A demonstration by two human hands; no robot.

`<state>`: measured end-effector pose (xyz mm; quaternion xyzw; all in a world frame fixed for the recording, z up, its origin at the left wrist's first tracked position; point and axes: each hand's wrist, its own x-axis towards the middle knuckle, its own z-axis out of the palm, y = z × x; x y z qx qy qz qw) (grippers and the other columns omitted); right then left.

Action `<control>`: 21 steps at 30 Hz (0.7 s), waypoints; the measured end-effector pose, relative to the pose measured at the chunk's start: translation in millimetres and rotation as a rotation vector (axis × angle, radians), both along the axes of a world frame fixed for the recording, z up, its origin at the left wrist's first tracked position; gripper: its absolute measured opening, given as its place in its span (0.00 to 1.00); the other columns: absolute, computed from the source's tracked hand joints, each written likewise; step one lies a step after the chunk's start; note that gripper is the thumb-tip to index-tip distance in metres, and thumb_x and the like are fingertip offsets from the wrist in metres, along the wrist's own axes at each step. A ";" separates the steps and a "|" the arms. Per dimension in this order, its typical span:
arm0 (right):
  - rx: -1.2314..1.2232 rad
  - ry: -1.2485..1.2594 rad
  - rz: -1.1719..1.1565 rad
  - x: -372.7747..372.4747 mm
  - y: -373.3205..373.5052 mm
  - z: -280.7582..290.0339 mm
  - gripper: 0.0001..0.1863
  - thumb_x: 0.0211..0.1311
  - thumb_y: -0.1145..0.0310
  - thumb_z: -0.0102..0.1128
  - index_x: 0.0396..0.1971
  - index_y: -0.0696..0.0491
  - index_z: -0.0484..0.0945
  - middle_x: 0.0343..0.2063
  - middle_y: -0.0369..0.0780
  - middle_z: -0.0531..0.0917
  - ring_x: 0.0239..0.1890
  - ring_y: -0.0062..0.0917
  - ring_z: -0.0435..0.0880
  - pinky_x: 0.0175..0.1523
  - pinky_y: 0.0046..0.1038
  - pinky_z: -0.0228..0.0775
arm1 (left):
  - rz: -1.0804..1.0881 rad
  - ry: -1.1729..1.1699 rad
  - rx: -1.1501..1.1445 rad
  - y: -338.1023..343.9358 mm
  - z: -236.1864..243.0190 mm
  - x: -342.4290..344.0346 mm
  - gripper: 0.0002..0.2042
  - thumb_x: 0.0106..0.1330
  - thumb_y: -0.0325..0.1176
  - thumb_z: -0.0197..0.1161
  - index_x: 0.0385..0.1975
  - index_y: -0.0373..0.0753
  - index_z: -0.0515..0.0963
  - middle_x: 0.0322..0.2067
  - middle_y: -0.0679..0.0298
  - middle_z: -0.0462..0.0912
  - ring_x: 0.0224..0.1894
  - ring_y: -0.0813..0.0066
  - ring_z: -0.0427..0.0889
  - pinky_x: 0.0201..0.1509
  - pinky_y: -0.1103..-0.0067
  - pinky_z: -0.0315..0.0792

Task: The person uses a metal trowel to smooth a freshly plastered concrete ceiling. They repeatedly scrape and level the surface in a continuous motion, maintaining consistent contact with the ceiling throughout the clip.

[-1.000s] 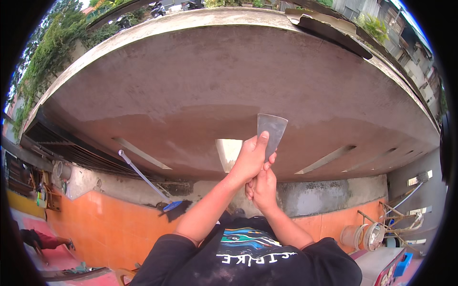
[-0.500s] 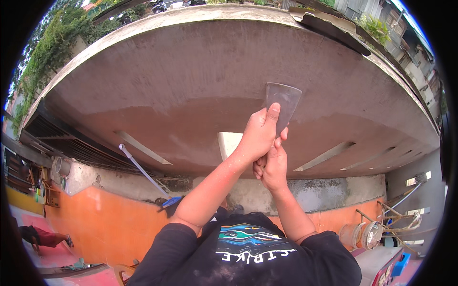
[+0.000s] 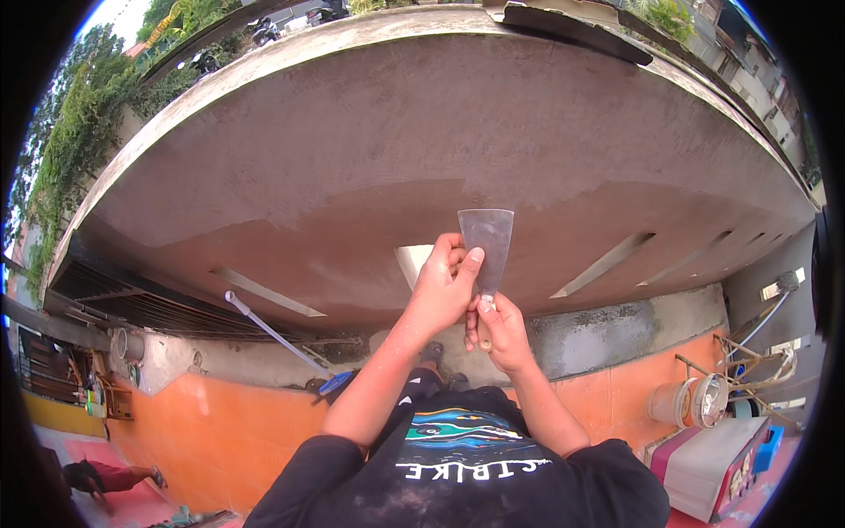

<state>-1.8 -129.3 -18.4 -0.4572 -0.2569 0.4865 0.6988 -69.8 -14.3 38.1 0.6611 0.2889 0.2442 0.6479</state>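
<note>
A putty knife (image 3: 489,231) with a wide grey blade points up in front of the wall, apart from it as far as I can tell. The thumb and fingers of my left hand (image 3: 442,289) pinch its blade along the left side. Below, my right hand (image 3: 505,334) is closed round the short handle, whose pale end shows under the fingers. Beyond both hands stands a brown-grey wall (image 3: 352,132), paler above and darker below, with slanted slots through its lower part.
A long-handled blue tool (image 3: 273,330) leans at the left. Buckets (image 3: 673,403) and poles stand at the right, by a box-shaped case (image 3: 704,466). Orange flooring (image 3: 229,422) lies behind a concrete strip. Another person (image 3: 110,475) is at the lower left.
Both hands have come down and slightly left with the putty knife, nearer my body. The left hand's fingers now spread more along the blade. The view has shifted a little.
</note>
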 end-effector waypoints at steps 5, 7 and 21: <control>0.184 0.267 0.021 -6.2 -7.9 -20.1 0.16 0.78 0.57 0.40 0.46 0.55 0.66 0.22 0.35 0.68 0.15 0.15 0.67 0.17 0.18 0.63 | -0.458 -0.164 -0.203 17.3 -27.1 3.6 0.28 0.77 0.56 0.40 0.54 0.33 0.70 0.41 0.58 0.84 0.39 0.78 0.79 0.43 0.79 0.75; 0.201 0.319 0.013 -5.0 2.7 -22.0 0.15 0.78 0.58 0.40 0.46 0.56 0.66 0.22 0.36 0.69 0.14 0.16 0.67 0.15 0.18 0.61 | -0.520 -0.182 -0.282 25.7 -25.9 11.5 0.32 0.77 0.58 0.37 0.58 0.32 0.66 0.39 0.59 0.83 0.40 0.76 0.80 0.43 0.78 0.74; 0.365 0.246 -0.416 -35.3 32.6 -46.4 0.15 0.73 0.70 0.49 0.54 0.52 0.57 0.47 0.35 0.67 0.31 0.14 0.72 0.20 0.12 0.63 | -0.513 -0.155 -0.420 34.6 -39.1 41.3 0.26 0.78 0.55 0.36 0.41 0.34 0.69 0.16 0.72 0.61 0.16 0.83 0.62 0.38 0.76 0.72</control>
